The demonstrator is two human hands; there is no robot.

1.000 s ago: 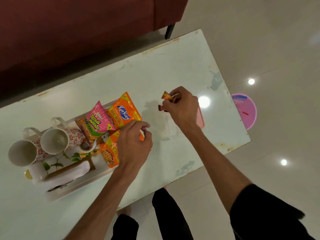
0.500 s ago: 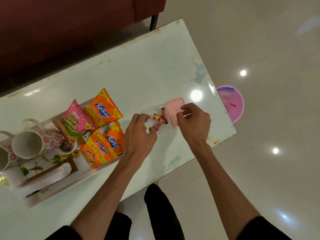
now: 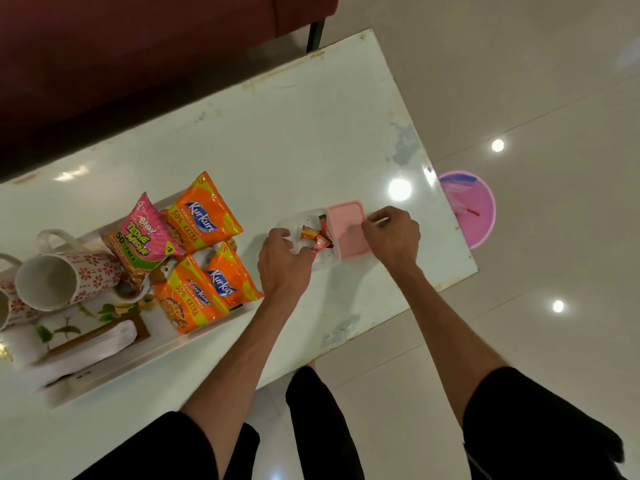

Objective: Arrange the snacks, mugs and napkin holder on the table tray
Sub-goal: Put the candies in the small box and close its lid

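Observation:
A white tray (image 3: pixel 145 360) on the table's left holds two floral mugs (image 3: pixel 52 282) lying on their sides. It also holds three orange Kurkure packets (image 3: pixel 204 213), a pink Bingo packet (image 3: pixel 145 233) and a wooden napkin holder (image 3: pixel 93 341) with white napkins. To the right of the tray stands a small clear box (image 3: pixel 298 220) with red-wrapped candies (image 3: pixel 313 237) inside. A pink lid (image 3: pixel 348 226) partly covers its right side. My left hand (image 3: pixel 284 261) grips the box's left edge. My right hand (image 3: pixel 391 237) pinches the lid's right edge.
The white table (image 3: pixel 277 133) has its right end just past my right hand. A pink basin (image 3: pixel 474 209) sits on the floor beside that end. A dark red sofa (image 3: pixel 138 46) runs behind the table. My legs are at the near edge.
A second ago my right hand held a candy in the air and my left hand was at the packets. The candy now lies in the box, and both hands are on box and lid.

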